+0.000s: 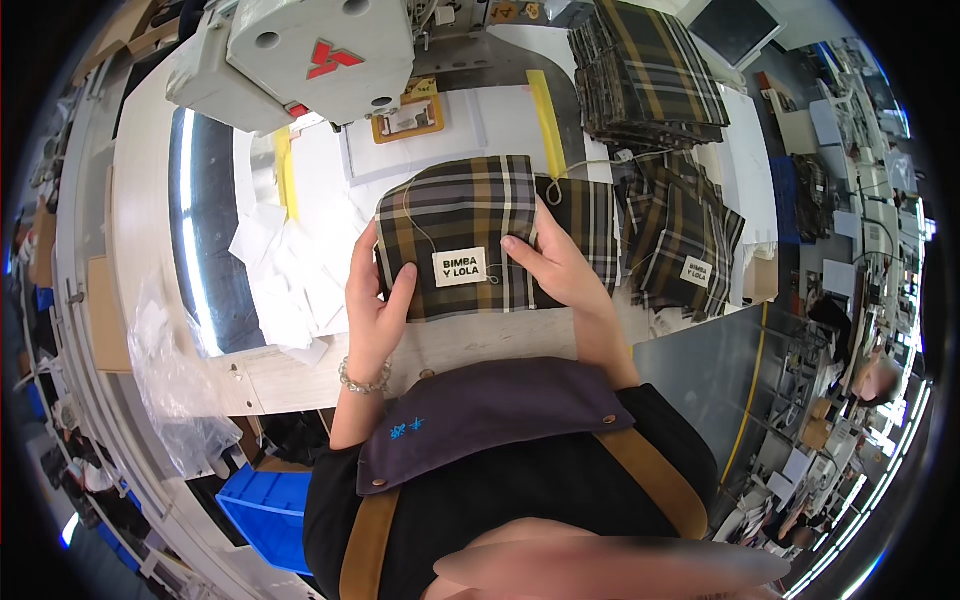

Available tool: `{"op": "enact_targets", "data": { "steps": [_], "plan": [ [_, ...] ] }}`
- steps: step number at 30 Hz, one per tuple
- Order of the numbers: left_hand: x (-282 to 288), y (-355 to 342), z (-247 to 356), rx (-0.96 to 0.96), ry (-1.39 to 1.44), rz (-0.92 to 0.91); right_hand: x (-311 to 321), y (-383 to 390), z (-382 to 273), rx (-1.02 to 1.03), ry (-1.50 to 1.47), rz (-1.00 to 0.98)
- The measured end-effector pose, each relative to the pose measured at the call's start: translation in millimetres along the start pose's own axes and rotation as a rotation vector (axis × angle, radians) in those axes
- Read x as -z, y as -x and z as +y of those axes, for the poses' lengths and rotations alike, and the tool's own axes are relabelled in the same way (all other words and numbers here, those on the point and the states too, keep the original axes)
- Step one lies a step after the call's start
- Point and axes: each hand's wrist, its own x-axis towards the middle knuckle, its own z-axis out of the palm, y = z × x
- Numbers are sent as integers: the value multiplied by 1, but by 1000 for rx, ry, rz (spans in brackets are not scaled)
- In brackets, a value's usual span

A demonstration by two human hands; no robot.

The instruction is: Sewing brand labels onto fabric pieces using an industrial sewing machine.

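Brown, black and white plaid cloth (455,215) with a small white rectangular label (459,267) is over the middle of the pale tabletop's (290,382) near side, its left edge gripped by the left hand (380,285) and its right edge by the right hand (560,258), both thumbs on top. Loose dark plaid pieces (665,235), one with a white label, lie to the right, near a tall stack of plaid fabric (650,75) at far right; a white boxy machine (320,40) stands at far left.

Place: sewing workshop
Machine: industrial sewing machine (320,60), far left
Fabric: stacked plaid panels (650,75), far right
Beyond the aisle (690,385): cluttered workstations (812,440), right
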Motion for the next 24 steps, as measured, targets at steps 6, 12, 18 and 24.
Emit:
{"op": "enact_targets", "data": {
  "steps": [6, 12, 18, 24],
  "plan": [
    [1, -3, 1, 10, 25, 15, -5, -5, -7, 68, -48, -25],
    [5, -8, 1, 28, 17, -34, -4, -8, -4, -6, -22, -60],
    [4, -11, 6, 63, -20, -33, -4, -9, -1, -70, 52, -48],
    [2, -14, 9, 52, -152, -65, -7, -8, -14, 7, -14, -60]
  ]
}}
